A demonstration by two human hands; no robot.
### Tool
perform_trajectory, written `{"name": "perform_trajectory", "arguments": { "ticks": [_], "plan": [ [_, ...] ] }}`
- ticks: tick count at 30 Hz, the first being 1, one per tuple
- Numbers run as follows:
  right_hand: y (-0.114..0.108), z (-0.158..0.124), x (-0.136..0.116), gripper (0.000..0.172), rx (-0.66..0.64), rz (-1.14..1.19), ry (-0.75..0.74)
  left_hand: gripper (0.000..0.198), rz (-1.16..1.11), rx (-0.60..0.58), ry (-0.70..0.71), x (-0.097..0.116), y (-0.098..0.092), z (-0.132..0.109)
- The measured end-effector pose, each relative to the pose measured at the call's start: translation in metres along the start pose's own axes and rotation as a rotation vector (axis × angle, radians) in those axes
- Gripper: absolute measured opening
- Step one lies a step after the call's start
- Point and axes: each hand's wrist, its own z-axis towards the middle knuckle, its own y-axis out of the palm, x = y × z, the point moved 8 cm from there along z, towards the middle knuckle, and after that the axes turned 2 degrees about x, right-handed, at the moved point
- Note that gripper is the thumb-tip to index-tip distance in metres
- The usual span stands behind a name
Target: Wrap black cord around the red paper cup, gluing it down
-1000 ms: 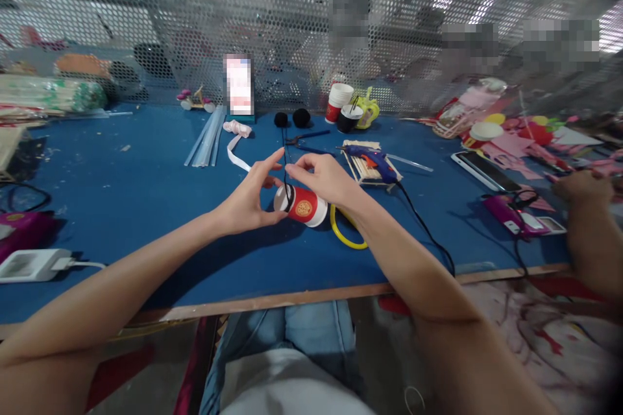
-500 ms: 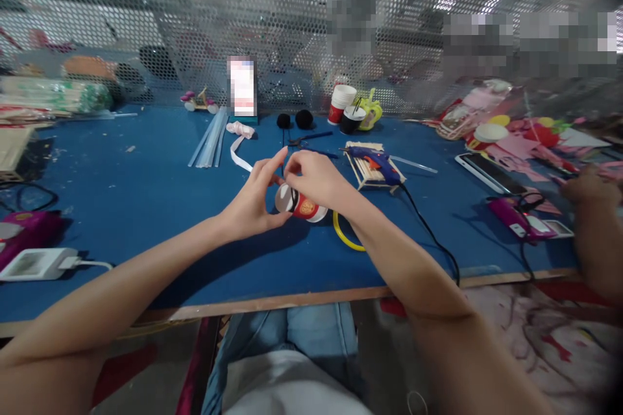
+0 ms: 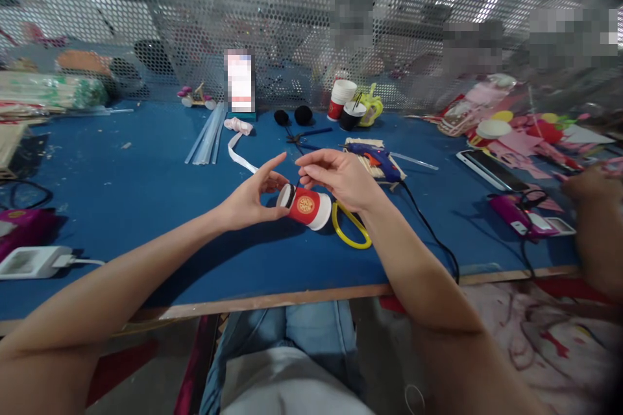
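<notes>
A small red paper cup (image 3: 306,206) with a gold emblem lies on its side over the blue table (image 3: 121,207), its base toward my left hand. My left hand (image 3: 253,198) holds the cup's base end with thumb and fingers, the forefinger stretched out. My right hand (image 3: 335,178) hovers just above the cup, fingers pinched on a thin black strand (image 3: 296,187) that runs down to the cup's base. Yellow-handled scissors (image 3: 351,232) lie on the table right behind the cup, under my right wrist.
A blue glue gun (image 3: 377,157) rests on a stack of wooden sticks, its black cord trailing to the table's front edge. Clear glue sticks (image 3: 207,136), white ribbon (image 3: 238,136), two black pompoms (image 3: 293,117) and stacked cups (image 3: 343,100) lie behind. Another person's hand (image 3: 588,185) works at the right.
My right hand has lifted off the cup and moved up and right, pulling the black strand. The cup has turned so its white rim end shows, and the scissors' handle is more exposed.
</notes>
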Motion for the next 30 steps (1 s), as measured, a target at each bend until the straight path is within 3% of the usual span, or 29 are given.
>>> {"name": "perform_trajectory", "arguments": {
  "ticks": [6, 11, 15, 30],
  "plan": [
    [-0.007, -0.002, 0.005, 0.021, 0.046, -0.215, -0.032, 0.093, 0.031, -0.027, 0.023, 0.005, 0.003, -0.001],
    [-0.007, -0.004, -0.004, 0.012, 0.139, -0.513, -0.24, 0.093, 0.047, -0.065, 0.044, 0.009, 0.007, -0.002],
    [-0.003, -0.005, -0.009, 0.007, 0.155, -0.612, -0.368, 0.094, 0.046, -0.093, 0.042, 0.009, 0.009, -0.002],
    [0.005, -0.003, 0.0, 0.005, 0.12, -0.669, -0.281, 0.093, 0.126, -0.137, 0.07, 0.011, 0.01, -0.004]
  ]
}}
